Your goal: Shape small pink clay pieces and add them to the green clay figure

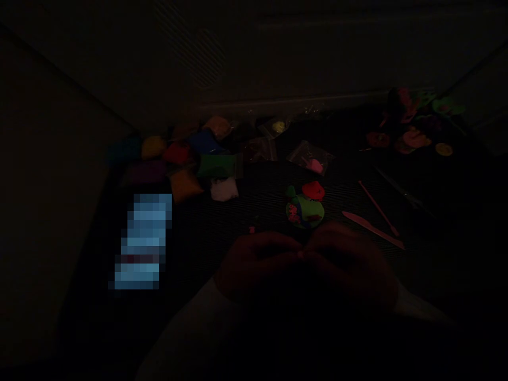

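The dark, fine-lined tabletop (pixel 210 225) lay before a wall (pixel 337 63) in a dim room. Over it, the left hand (pixel 256 262) and right hand (pixel 349 264) pinched 1 small pink piece (pixel 300 255) between their fingertips, nearer than the green figure (pixel 311 210); 2 pink tools (pixel 373 229) lay rightward.

We are at a dim craft table (pixel 222 217), room type unclear: bagged, coloured clay-like material (pixel 216 165) lies towards ten o'clock, pink modelling tools (pixel 373 229) near three.
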A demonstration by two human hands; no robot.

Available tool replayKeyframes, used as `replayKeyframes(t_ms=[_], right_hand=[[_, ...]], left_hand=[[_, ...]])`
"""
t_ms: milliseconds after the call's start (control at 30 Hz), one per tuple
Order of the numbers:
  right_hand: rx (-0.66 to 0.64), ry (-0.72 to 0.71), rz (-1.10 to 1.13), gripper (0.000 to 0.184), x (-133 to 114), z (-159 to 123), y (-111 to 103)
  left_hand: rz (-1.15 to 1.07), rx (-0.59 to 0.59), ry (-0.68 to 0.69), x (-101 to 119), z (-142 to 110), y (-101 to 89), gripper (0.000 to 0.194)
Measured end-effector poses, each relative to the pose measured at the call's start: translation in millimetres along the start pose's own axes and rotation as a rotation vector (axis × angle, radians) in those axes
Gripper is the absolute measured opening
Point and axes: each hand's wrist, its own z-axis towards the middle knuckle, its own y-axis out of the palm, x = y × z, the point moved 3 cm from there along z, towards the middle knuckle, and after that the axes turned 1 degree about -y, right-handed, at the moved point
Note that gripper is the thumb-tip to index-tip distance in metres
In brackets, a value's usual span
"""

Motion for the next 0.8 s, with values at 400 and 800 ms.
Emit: replayKeyframes(t_ms=[400,800], right_hand=[[-0.048,0.060,0.094,0.006,1.7,-0.7,1.6],[-0.060,0.051,0.106,0.006,1.2,-0.1,1.9]], left_hand=[[-0.066,0.011,-0.012,1.0,-0.8,0.3,0.013],[0.004,0.037,0.013,0.5,-0.2,-0.3,0.014]])
